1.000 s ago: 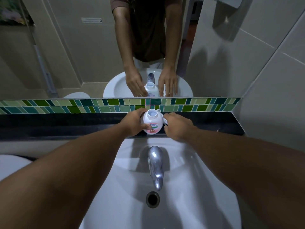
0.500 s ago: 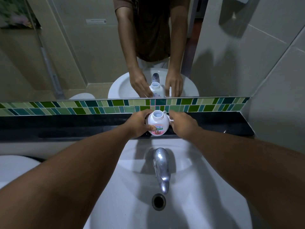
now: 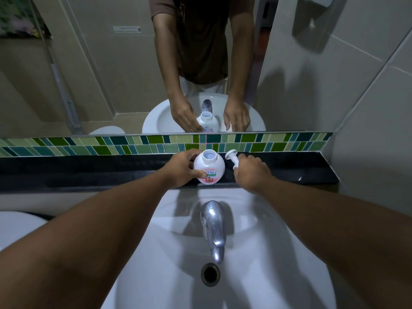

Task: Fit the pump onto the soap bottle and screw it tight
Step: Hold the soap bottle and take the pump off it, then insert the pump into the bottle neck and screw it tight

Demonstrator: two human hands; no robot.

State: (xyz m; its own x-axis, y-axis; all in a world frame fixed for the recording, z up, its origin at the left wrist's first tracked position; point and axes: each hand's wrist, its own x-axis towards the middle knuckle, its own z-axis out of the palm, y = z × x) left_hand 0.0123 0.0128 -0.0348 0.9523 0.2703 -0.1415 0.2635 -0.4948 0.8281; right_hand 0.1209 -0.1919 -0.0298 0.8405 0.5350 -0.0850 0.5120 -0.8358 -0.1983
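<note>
A round white soap bottle [image 3: 209,167] with a pink label stands upright on the black ledge [image 3: 89,168] behind the sink, its wide neck uncovered. My left hand [image 3: 181,168] wraps around its left side, thumb on the label. Just right of the bottle, my right hand [image 3: 250,171] grips the white pump [image 3: 232,157], which sticks out of the fist toward the tile strip, its round end pointing up and away. The pump is apart from the bottle's neck. Part of the pump is hidden inside my fist.
A white basin [image 3: 256,253] lies below the ledge with a chrome faucet [image 3: 213,228] and a drain [image 3: 210,273] in the middle. A green tile strip [image 3: 89,144] and a mirror [image 3: 100,74] rise behind the ledge. A tiled wall [image 3: 367,108] closes the right side.
My right hand has drawn back a little to the right, and the white pump now shows clearly in its grip. My left hand stays on the bottle.
</note>
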